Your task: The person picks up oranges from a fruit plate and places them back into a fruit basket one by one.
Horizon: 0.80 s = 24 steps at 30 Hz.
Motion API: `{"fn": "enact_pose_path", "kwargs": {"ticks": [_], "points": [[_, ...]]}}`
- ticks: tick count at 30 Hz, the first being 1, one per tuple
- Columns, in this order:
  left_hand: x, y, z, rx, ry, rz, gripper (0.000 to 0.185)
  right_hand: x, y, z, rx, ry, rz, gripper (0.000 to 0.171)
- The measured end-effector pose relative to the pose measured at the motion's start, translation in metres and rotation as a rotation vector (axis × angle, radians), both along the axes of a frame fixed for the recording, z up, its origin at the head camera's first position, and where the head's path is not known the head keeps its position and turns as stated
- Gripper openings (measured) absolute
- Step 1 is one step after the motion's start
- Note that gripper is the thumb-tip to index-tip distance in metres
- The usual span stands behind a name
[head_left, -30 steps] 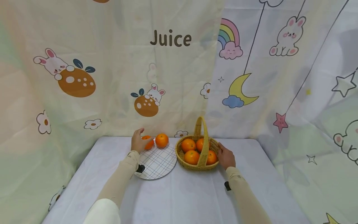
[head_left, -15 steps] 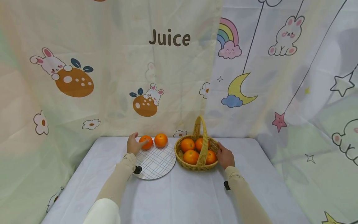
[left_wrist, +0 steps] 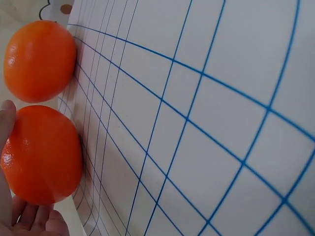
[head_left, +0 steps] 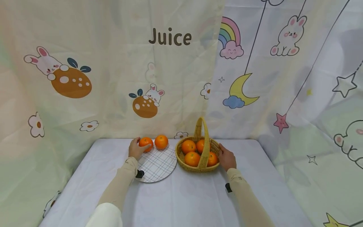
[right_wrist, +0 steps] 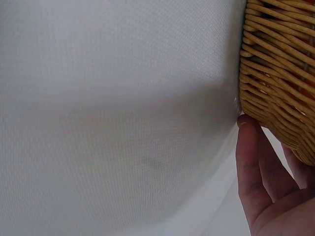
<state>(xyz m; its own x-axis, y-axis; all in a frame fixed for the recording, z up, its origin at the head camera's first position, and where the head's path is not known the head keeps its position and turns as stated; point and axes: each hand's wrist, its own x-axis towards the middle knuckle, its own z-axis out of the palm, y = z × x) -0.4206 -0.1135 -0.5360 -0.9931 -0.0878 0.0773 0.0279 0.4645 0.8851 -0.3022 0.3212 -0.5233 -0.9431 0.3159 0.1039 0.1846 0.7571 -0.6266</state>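
On the far left of a round checked plate [head_left: 157, 168] sits an orange [head_left: 146, 144], and my left hand [head_left: 135, 149] holds it from its left side. The left wrist view has my thumb on one side of this orange [left_wrist: 44, 155] and several curled fingers on the other. A second orange [head_left: 161, 142] lies just to its right on the plate's back edge. My right hand [head_left: 227, 158] grips the right end of a woven basket [head_left: 198, 169] with an arched handle and several oranges inside. Seen from the right wrist, fingertips press against the wicker [right_wrist: 280, 78].
Plate and basket stand side by side on a white-covered table [head_left: 181, 198]. A printed cloth backdrop [head_left: 119, 94] rises right behind the table's back edge. The basket handle [head_left: 204, 138] arches upright above the fruit.
My left hand has drawn back leftward, then its thumb and fingers have closed about the left orange. My right hand has stayed at the basket. The head view has turned slightly right.
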Motion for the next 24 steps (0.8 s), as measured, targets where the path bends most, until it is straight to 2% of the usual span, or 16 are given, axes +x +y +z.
{"fn": "enact_pose_path", "kwargs": {"ticks": [8,13,24], "points": [[-0.0075,0.0015,-0.0086,0.024,-0.004,-0.007,0.088,-0.0011,-0.0002,-0.0008,0.018,0.022,0.002,0.047],[-0.0047,0.0032,-0.0094,0.024,-0.03,0.003,0.086,-0.001,0.0001,-0.003,0.029,0.032,0.002,0.047],[-0.0016,0.0047,-0.01,0.039,-0.023,0.003,0.083,-0.002,0.0006,-0.0035,0.04,0.026,-0.002,0.047]]}}
